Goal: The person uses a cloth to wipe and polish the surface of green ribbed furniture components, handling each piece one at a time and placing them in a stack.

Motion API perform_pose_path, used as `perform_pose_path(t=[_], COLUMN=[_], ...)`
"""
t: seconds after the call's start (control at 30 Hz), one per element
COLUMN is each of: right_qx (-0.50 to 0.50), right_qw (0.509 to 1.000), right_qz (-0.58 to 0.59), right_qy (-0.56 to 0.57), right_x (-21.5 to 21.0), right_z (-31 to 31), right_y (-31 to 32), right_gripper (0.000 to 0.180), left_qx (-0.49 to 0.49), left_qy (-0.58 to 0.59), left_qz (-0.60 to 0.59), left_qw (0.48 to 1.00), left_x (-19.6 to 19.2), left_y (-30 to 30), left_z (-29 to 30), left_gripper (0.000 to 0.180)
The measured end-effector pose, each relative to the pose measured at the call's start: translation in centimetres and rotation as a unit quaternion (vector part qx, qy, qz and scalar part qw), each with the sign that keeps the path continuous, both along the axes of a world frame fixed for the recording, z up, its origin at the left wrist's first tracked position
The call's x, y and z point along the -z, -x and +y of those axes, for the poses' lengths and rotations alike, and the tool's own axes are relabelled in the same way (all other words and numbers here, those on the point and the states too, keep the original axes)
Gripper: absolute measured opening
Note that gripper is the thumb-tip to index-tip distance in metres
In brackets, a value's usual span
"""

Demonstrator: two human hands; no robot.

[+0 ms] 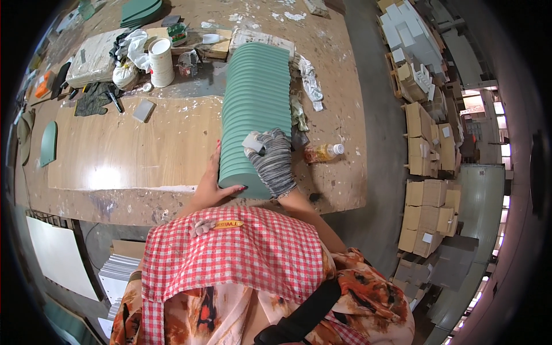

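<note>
A long row of green boards [253,86] with rounded edges lies packed together on the worktable, running away from me. My left hand [211,179] is bare. Its fingers stretch along the near left side of the boards, and its thumb lies spread across the front face. On my right hand [271,161] is a grey striped knit glove with the fingertips partly hidden from view. That hand is closed round a small pale block [252,142], which looks like a sanding sponge, and rests over the top right edge of the nearest boards.
Right of the boards lie a drink bottle [323,153] and a crumpled rag [310,83]. To the left are a grey block [144,110], a dark glove [96,99], a stack of white cups [161,63] and a single green board [49,144]. Cardboard boxes [422,215] stand beyond the aisle.
</note>
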State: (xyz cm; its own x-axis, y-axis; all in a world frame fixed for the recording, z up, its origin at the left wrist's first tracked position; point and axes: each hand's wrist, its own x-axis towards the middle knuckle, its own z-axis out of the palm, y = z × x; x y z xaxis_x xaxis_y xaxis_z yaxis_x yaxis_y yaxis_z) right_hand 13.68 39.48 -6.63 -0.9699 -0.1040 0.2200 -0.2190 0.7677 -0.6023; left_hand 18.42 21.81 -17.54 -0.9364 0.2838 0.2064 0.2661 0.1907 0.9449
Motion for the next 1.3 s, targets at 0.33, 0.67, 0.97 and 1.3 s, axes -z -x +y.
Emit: perform_pose_path(t=[0.33, 0.67, 0.97, 1.3], right_qx=[-0.079, 0.021, 0.144, 0.132], right_qw=[0.989, 1.0, 0.98, 0.99], right_qz=[0.026, -0.004, -0.068, 0.044], right_qy=[-0.119, 0.018, 0.123, 0.005], right_x=[1.2, 1.2, 1.3, 2.1], right_z=[-3.9, 1.5, 6.7, 9.4], right_y=[1.2, 0.2, -1.8, -1.4], right_gripper=[0.033, 0.034, 0.037, 0.035], left_qx=[-0.002, 0.012, 0.005, 0.008], left_qy=[0.0, -0.024, -0.017, -0.013], left_qz=[0.005, -0.014, 0.005, -0.005], left_qw=[1.0, 1.0, 1.0, 1.0], left_x=[0.7, 0.4, 0.9, 0.6], left_y=[-0.1, 0.1, 0.2, 0.0], left_z=[0.1, 0.3, 0.1, 0.1], left_gripper=[0.117, 0.119, 0.119, 0.119])
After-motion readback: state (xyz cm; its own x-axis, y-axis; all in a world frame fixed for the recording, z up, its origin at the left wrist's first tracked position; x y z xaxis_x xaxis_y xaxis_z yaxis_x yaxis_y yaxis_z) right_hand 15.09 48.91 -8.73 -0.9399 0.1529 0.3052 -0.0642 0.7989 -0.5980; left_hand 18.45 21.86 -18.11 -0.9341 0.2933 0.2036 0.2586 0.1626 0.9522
